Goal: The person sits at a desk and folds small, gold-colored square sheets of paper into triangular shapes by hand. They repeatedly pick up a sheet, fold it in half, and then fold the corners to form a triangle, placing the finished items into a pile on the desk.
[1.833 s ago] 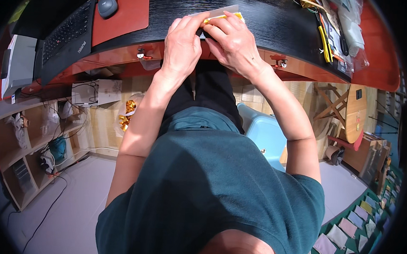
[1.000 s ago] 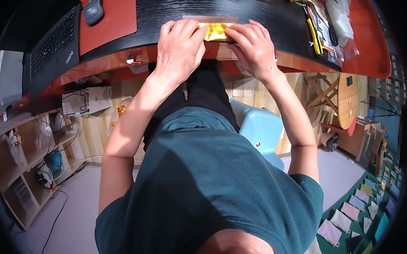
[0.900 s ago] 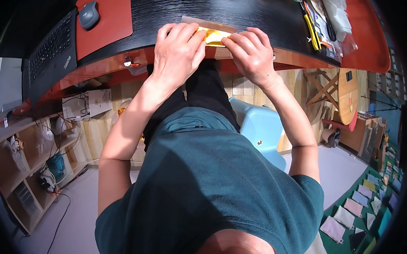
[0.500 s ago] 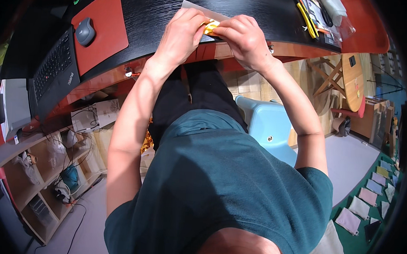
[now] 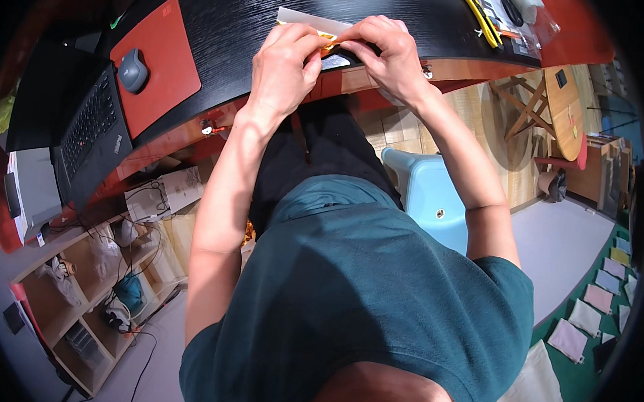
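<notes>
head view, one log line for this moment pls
left hand + right hand: pinching small yellow-orange piece | under it: white sheet | surface: black desk

Black, wood-grained surface (image 5: 236, 25) with a reddish-brown edge. Red mouse pad (image 5: 159, 57) under a grey mouse (image 5: 132, 70). Black laptop (image 5: 88, 130). Small yellow-orange piece (image 5: 327, 42) pinched between fingers (image 5: 321, 46), over a white sheet (image 5: 301, 18). Dark teal shirt (image 5: 361, 296), black trousers (image 5: 317, 158), light blue chair (image 5: 426, 198). Yellow tool handles (image 5: 485, 10) at the far right.
</notes>
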`<state>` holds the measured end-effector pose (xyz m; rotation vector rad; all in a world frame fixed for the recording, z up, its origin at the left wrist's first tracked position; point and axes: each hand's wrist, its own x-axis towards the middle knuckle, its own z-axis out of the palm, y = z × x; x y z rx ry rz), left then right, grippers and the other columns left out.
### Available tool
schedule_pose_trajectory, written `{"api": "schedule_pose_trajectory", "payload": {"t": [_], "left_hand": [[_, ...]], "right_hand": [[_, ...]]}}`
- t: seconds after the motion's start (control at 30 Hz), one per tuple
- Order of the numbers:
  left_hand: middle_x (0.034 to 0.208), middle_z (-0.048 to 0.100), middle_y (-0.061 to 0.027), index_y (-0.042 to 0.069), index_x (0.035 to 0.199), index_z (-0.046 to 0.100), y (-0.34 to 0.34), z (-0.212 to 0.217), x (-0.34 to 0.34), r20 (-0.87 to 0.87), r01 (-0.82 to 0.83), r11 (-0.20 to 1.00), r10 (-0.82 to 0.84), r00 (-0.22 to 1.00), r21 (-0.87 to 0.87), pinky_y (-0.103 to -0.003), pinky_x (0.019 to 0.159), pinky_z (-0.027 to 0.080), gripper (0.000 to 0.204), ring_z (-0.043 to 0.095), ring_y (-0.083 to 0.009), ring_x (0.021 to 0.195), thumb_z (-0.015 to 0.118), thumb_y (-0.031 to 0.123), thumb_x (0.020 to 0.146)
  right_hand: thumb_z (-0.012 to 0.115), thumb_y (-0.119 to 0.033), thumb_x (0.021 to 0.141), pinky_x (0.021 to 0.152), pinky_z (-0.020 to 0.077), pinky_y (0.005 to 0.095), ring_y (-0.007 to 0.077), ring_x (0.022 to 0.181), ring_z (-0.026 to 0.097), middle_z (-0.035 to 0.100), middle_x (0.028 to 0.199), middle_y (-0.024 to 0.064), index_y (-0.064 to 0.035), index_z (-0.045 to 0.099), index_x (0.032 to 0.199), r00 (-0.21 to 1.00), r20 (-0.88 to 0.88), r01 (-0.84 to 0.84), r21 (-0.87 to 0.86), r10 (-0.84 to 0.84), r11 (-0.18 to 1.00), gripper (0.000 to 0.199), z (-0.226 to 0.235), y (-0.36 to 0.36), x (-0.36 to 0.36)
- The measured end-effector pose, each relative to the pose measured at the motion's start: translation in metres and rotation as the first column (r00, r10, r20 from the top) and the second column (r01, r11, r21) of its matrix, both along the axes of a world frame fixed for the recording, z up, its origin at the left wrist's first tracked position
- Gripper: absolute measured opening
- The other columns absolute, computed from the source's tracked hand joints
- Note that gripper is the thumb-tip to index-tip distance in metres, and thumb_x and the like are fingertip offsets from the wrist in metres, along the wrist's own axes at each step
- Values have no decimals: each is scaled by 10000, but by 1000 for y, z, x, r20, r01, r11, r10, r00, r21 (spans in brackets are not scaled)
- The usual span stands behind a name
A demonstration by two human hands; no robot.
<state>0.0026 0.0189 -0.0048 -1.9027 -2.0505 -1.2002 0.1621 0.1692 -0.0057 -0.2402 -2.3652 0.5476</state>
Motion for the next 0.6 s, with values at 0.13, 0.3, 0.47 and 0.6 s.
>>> {"api": "schedule_pose_trajectory", "payload": {"t": [0.13,0.3,0.47,0.6], "left_hand": [[1030,739,-77,61,969,803,5,5,7,85,-65,998,67,994,-25,-366,875,568,149,677,-265,998,803,111,829],[925,729,-73,49,913,798,14,-3,10,133,-155,988,153,979,5,-373,810,559,125,661,-257,919,826,156,854],[922,728,-64,45,890,785,17,-4,12,131,-170,985,168,977,3,-371,797,554,125,655,-254,901,825,159,857],[906,723,-62,47,894,782,16,-3,12,114,-176,984,177,978,-15,-369,790,551,131,654,-248,892,825,167,861]], "right_hand": [[808,-165,857,847,469,394,249,853,680,713,841,38,-107,762,922,997,-28,75,-85,-77,994,99,-5,-2,-6],[810,-158,851,829,478,386,259,851,682,722,862,51,-101,756,920,985,-48,160,-128,-167,979,105,-9,-10,-9],[794,-112,842,836,487,373,265,876,675,715,932,51,-105,750,998,957,-233,165,-49,-172,985,162,-21,-17,4],[801,-116,816,903,464,395,228,914,645,673,986,4,-163,769,1074,951,-208,260,135,-229,956,264,-18,-33,13]]}}
